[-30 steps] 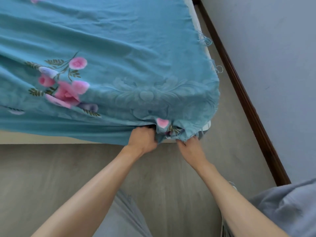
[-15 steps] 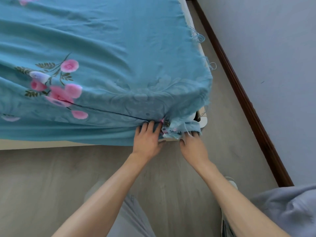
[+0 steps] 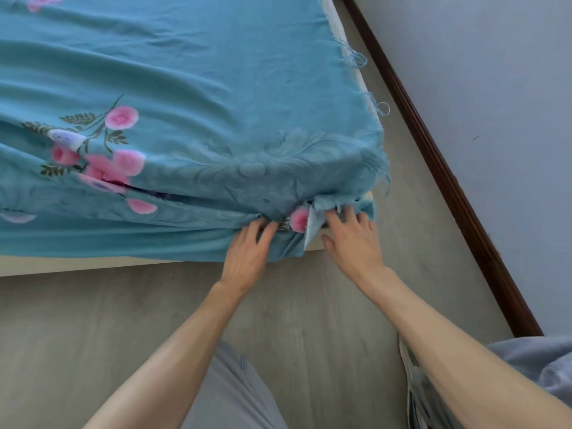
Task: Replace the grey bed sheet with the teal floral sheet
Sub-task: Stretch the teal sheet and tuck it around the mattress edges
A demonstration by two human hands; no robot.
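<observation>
The teal floral sheet (image 3: 192,88) covers the mattress, pink flowers printed at its left, and hangs down over the near side. At the mattress's near right corner the cloth bunches in folds. My left hand (image 3: 247,255) lies flat with straight fingers against the hanging sheet, fingertips at the fold under the mattress edge. My right hand (image 3: 353,239) is spread, its fingertips pushing the frayed sheet corner in at the bed's corner. A heap of grey cloth, likely the grey bed sheet (image 3: 538,370), lies on the floor at the bottom right.
The pale bed base (image 3: 77,266) shows below the sheet's hem. A grey wood-look floor (image 3: 309,320) runs around the bed. A dark brown skirting board (image 3: 433,150) lines the wall close to the bed's right side. My legs show at the bottom.
Both hands went from gripping the bunched corner cloth to flat, straight fingers pressing it in at the mattress edge. The sheet's near side now hangs in a fold with a dark gap.
</observation>
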